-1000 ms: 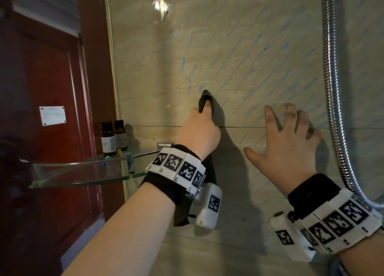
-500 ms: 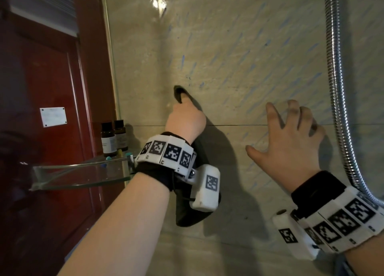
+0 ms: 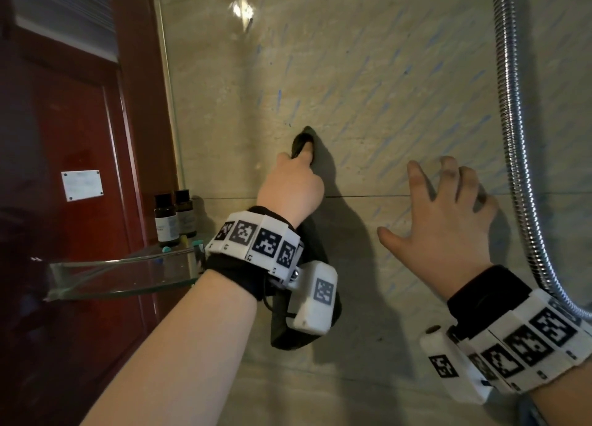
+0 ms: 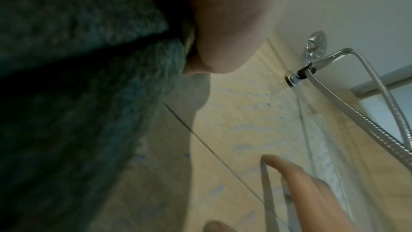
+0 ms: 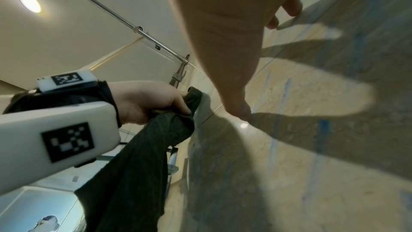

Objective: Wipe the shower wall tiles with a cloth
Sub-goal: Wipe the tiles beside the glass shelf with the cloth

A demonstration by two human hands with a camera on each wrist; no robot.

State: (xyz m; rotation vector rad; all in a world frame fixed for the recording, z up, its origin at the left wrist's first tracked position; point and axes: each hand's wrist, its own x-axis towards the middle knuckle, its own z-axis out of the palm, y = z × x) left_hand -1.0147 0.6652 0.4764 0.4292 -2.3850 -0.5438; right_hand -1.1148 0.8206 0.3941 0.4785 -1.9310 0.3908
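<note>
Beige shower wall tiles (image 3: 368,73) streaked blue: left hand (image 3: 290,191) clamps dark cloth (image 5: 142,156); right hand (image 3: 448,220) braces, fingers apart. Press firmly, overlapping strokes rightward.

Item count: two hands, left (image 3: 290,188) and right (image 3: 448,230); one cloth (image 5: 142,156); two brown bottles (image 3: 174,217); one glass shelf (image 3: 121,273); one shower hose (image 3: 512,137).

Left hand (image 3: 290,190) with cloth (image 3: 301,138) against wall tiles (image 3: 368,73), right hand (image 3: 445,214) to its right, hose (image 3: 512,137) farther right, shelf (image 3: 121,271) with bottles (image 3: 166,220) at left.
</note>
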